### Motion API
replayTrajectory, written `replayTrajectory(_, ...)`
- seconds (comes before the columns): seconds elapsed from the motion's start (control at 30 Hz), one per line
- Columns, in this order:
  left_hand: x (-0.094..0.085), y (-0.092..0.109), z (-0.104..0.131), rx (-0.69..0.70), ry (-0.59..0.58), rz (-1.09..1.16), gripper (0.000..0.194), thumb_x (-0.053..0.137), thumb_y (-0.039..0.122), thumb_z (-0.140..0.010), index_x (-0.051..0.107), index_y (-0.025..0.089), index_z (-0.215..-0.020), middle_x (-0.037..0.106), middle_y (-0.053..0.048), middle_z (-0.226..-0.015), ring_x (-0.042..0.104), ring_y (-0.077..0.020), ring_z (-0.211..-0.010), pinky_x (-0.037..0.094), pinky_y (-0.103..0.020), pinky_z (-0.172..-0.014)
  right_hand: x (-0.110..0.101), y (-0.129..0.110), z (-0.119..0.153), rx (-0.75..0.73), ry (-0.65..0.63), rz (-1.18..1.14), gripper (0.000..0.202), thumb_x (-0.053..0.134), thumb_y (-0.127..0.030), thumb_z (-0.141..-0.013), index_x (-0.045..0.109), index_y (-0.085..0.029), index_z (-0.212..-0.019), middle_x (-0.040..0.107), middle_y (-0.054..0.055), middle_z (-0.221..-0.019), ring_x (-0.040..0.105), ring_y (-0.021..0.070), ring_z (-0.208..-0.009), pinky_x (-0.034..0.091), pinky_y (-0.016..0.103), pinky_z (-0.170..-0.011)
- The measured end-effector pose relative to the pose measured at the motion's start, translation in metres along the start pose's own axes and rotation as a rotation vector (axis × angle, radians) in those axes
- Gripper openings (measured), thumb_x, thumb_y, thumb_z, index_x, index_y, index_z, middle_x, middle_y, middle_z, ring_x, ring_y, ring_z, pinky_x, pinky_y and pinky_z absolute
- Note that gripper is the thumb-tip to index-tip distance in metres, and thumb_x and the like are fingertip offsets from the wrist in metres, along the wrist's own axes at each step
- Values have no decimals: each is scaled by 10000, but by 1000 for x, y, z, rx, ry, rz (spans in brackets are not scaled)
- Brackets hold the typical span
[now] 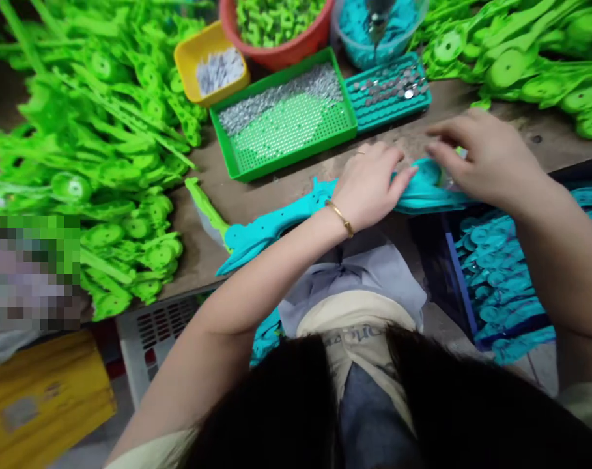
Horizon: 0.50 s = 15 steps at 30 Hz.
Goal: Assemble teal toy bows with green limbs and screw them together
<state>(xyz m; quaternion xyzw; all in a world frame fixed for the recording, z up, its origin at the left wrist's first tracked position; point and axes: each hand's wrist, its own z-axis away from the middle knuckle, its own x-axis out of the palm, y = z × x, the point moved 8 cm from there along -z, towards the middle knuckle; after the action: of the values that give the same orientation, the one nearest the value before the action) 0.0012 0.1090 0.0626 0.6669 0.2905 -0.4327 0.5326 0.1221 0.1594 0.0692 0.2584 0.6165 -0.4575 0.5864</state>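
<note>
A long turquoise plastic part (281, 218), curved and dotted with small holes, lies along the front of the workbench. My left hand (368, 182) is over its middle, fingers bent across it and thumb toward the right; the fingertips are partly hidden. At the part's rounded right end hovers my right hand (481, 153), slightly blurred, with thumb and fingers curved and a gap between them. Something small and pale shows below that hand, too unclear to name. By the part's left tip is a lime-green plastic piece (208, 212).
Behind the part stand a green tray (286, 163) of small metal pieces, a teal tray (388, 116) of metal discs, a yellow container (188, 65) and a red bowl (281, 55). Green parts (129, 130) pile up left and right. A dark crate (464, 293) holds turquoise parts below right.
</note>
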Motion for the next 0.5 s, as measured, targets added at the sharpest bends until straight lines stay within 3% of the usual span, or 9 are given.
replayTrajectory(0.1,27,16,-21,3,-210,-78,472,317,458,-1037,627,112,-1122,662,-152,-1153,604,-286,-1115,443,-402,-961,-1,62,13,441,-28,38,605,410,-509,-963,496,-108,-1407,649,246,-1197,619,378,-1114,459,539,-943)
replayTrajectory(0.17,35,19,-21,16,-295,-103,477,275,436,-1048,608,113,-1155,667,-143,-1152,610,-277,-1096,444,-384,-942,11,80,18,544,-88,-1,653,428,-542,-945,447,-117,-1440,664,241,-1171,634,402,-1073,469,563,-905)
replayTrajectory(0.27,40,19,-16,54,-318,-160,502,218,430,-1051,585,115,-1186,676,-138,-1104,613,-273,-1047,447,-374,-899,26,86,11,488,-47,-179,639,499,-499,-923,420,-146,-1450,701,158,-1060,657,358,-1018,495,506,-888)
replayTrajectory(0.5,42,17,-8,194,-187,-224,603,144,452,-1042,590,86,-1219,671,-148,-971,603,-271,-922,448,-374,-805,38,86,-17,241,212,-532,505,565,-424,-906,461,-193,-1343,668,17,-800,662,226,-782,525,379,-771)
